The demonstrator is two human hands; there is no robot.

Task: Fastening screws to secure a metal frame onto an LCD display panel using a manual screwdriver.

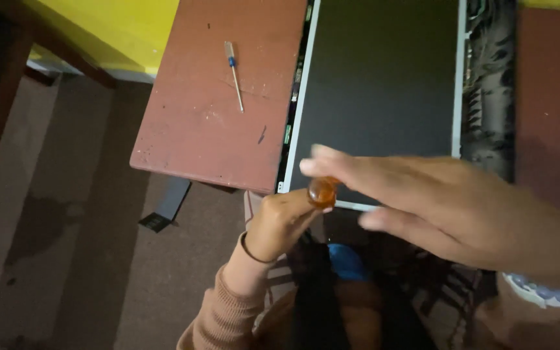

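My left hand [279, 223], with a brown knitted sleeve and a thin wrist band, is closed around a screwdriver whose rounded orange handle [322, 192] sticks up from the fist; its shaft is hidden. It sits at the near left corner of a dark flat display panel [377, 78] with a pale metal frame. My right hand [448, 201], wearing a pale beaded bracelet, reaches in from the right with its fingers stretched out flat. Its fingertips are just over the orange handle, and I cannot tell whether they touch it.
The panel lies on a reddish-brown table [209, 123]. A small thin screwdriver [234, 74] with a blue band lies on the table's left part. A dark patterned strip [487, 91] runs along the panel's right side. Brownish floor and a yellow wall are to the left.
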